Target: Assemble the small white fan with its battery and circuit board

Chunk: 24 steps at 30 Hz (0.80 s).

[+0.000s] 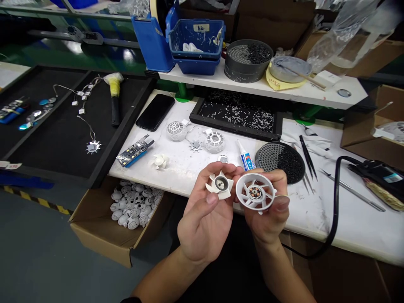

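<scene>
My left hand (203, 223) is closed on a small white fan blade wheel (220, 185), its hollow hub turned up toward me. Close beside it, my right hand (268, 219) grips a round white fan housing (256, 192) with spokes and a motor coil showing in its centre. The two parts are apart. Just beyond my fingers on the bench lie a glue tube (245, 156) and a small round disc (222, 159). Another white fan wheel (160, 161) rests further left, near two white domed covers (176, 131) and a star-shaped white piece (196, 145).
A circuit board with a blue battery (135, 151) and a phone (155, 112) lie left. A carton of white domed parts (104, 229) stands below the bench edge. To the right are a dark round dish (268, 158), tweezers (307, 155) and a black cable (336, 202).
</scene>
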Each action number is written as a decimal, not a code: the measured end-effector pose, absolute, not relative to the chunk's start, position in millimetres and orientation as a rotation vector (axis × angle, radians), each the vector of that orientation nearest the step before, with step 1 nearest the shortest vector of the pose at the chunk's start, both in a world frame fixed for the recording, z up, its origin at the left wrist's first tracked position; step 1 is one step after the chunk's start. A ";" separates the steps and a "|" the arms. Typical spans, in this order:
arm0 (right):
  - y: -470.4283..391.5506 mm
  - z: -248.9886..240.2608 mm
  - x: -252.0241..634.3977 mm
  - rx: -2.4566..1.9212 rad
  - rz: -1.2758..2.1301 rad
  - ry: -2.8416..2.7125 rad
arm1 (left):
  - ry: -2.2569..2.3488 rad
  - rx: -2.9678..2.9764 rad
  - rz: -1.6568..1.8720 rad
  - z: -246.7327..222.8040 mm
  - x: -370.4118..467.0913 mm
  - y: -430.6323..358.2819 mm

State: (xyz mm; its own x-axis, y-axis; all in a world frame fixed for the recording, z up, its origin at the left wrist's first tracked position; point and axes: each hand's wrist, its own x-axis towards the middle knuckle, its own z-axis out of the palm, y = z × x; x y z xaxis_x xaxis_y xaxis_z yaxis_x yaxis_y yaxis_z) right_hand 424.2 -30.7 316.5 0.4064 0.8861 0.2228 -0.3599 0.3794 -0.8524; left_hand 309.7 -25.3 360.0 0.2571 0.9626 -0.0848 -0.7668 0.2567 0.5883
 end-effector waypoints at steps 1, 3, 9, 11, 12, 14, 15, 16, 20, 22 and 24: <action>-30.6 316.6 424.3 -0.813 0.905 -0.774 | 0.481 0.481 1.238 359.9 309.8 -25.3; -30.7 316.8 424.6 -0.819 0.905 -0.781 | 0.476 0.480 1.243 359.6 310.0 -25.0; -33.7 318.7 425.8 -0.860 0.907 -0.764 | 0.412 0.520 1.253 359.8 309.5 -24.3; -35.2 320.0 426.3 -0.874 0.932 -0.754 | 0.393 0.560 1.270 359.9 310.1 -25.2; -35.9 320.8 426.5 -0.881 0.939 -0.752 | 0.385 0.580 1.278 359.9 310.5 -25.8; -36.7 322.6 426.5 -0.897 0.938 -0.744 | 0.373 0.615 1.285 359.4 311.6 -27.3; -36.9 323.5 426.3 -0.903 0.939 -0.734 | 0.376 0.631 1.289 359.0 312.2 -28.0; -36.9 324.2 426.0 -0.906 0.948 -0.724 | 0.386 0.645 1.294 358.3 312.6 -28.4; -35.3 324.3 424.4 -0.941 0.979 -0.695 | 0.424 0.686 1.317 355.0 312.6 -28.1; -34.0 322.8 424.3 -0.957 0.982 -0.691 | 0.434 0.691 1.324 353.7 312.0 -27.4; -32.9 321.3 424.6 -0.949 0.988 -0.693 | 0.441 0.693 1.325 353.2 311.4 -26.9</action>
State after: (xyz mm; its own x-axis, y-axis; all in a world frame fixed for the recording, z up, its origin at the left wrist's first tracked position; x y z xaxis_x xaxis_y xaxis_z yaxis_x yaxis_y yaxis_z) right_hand 424.6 -32.9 321.3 0.4040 0.9123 0.0677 -0.3737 0.2321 -0.8981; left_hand 311.4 -26.9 353.2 0.2067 0.9742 0.0904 -0.7254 0.0906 0.6823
